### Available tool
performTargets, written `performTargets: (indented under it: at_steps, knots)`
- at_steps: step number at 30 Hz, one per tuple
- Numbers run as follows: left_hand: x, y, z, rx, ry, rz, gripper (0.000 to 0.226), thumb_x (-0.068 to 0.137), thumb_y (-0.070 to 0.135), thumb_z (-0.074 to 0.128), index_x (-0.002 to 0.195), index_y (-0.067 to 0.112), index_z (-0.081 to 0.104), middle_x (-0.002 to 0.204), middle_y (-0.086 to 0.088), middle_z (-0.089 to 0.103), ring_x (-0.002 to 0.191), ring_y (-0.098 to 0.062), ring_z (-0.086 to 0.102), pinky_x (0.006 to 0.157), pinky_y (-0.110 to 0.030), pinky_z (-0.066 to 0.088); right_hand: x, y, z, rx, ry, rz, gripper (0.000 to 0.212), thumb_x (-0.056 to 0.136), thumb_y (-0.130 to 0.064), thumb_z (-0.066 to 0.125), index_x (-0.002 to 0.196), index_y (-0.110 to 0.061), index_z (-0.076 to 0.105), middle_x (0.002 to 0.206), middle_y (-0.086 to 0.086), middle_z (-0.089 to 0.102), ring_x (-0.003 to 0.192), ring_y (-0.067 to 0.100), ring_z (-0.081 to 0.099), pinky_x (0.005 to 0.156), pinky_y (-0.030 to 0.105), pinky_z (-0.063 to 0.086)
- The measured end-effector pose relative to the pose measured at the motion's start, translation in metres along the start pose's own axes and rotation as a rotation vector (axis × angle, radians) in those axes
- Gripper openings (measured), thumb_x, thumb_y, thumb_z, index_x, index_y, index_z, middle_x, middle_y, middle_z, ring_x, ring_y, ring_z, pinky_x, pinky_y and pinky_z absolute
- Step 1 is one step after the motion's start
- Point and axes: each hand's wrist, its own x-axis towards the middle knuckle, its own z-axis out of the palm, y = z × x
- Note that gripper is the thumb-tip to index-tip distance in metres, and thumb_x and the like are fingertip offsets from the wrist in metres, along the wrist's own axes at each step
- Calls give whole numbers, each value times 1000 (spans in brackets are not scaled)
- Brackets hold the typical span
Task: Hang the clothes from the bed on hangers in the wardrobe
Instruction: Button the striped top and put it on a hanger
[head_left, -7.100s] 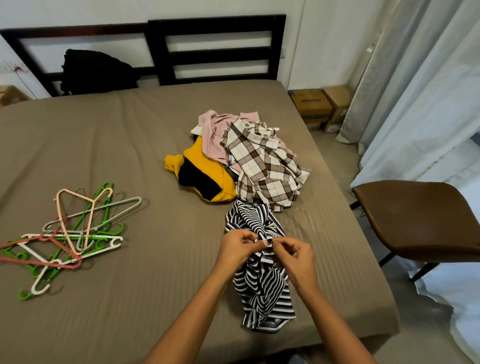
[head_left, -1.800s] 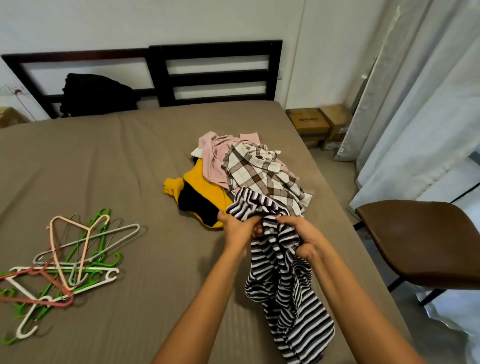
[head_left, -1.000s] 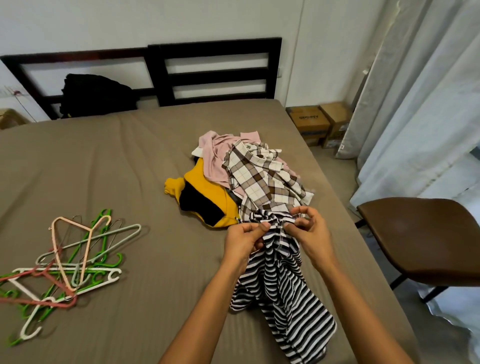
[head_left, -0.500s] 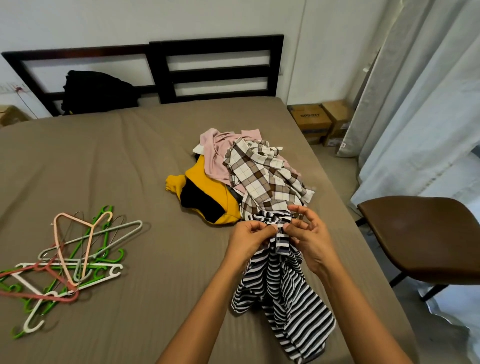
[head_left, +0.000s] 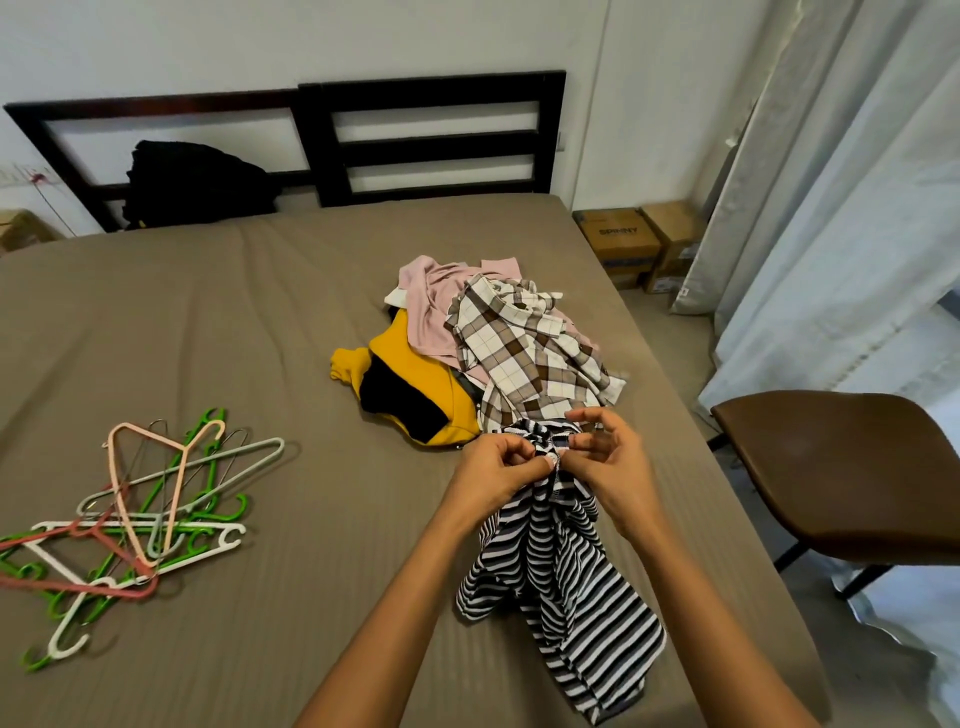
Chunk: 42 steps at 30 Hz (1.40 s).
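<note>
1. The striped top (head_left: 561, 582) lies at the 5 o'clock corner of the bed (head_left: 234, 322). It's soft, light and floppy.
2. The left hand (head_left: 498, 473) pinches its bunched upper edge. The right hand (head_left: 602, 457) probably has its grip clamped there too, but the fingers partly hide it.
3. The bed edge and chair (head_left: 841, 467) crowd 3 o'clock. The hangers (head_left: 140, 509) sit at 9 o'clock, with open sheet between.

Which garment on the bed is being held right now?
The black-and-white striped garment, pinched by the left hand and right hand; the plaid shirt, pink top and yellow garment lie piled beyond.
</note>
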Motion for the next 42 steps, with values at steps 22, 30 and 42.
performTargets:
  at_steps: [22, 30, 42]
  knots:
    - [-9, 3, 3, 222, -49, 91, 19, 81, 18, 69, 67, 16, 57, 57, 5, 46, 54, -6, 39, 50, -17, 33, -18, 7, 3, -476, 62, -283, 35, 81, 4, 64, 111, -12, 59, 81, -15, 55, 76, -5, 56, 66, 5, 45]
    - [-12, -1, 5, 204, -36, 65, 20, 81, 22, 70, 75, 4, 61, 60, 3, 47, 59, -10, 42, 58, -28, 37, -21, 13, -5, -509, -18, -280, 40, 81, 1, 66, 116, -17, 57, 89, 1, 63, 83, 10, 64, 74, 18, 55]
    - [-13, -2, 6, 195, -82, 60, 18, 80, 23, 72, 68, 20, 58, 59, 7, 46, 59, -10, 43, 58, -28, 37, -22, 11, -10, -154, -46, -16, 37, 75, 10, 69, 104, -10, 59, 86, 5, 61, 81, 12, 61, 72, 20, 54]
